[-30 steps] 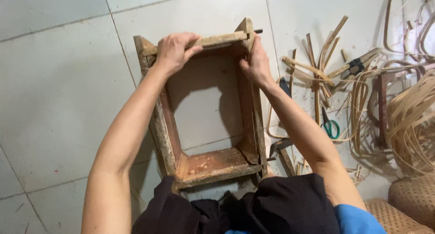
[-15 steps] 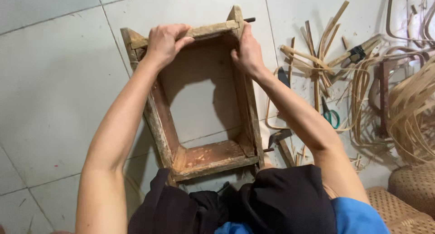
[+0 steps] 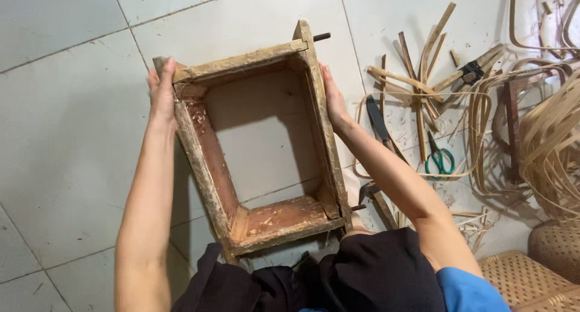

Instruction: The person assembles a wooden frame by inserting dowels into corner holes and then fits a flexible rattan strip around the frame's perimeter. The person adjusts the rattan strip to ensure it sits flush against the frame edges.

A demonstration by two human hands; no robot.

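Now both hands have slid off the far top rail: the left hand (image 3: 162, 91) and right hand (image 3: 331, 97) press flat against the outer sides of the open wooden frame (image 3: 202, 161), gripping it upright above the tiled floor (image 3: 66, 124), bamboo strips (image 3: 417, 85) and scissors (image 3: 440, 158) lying well right.
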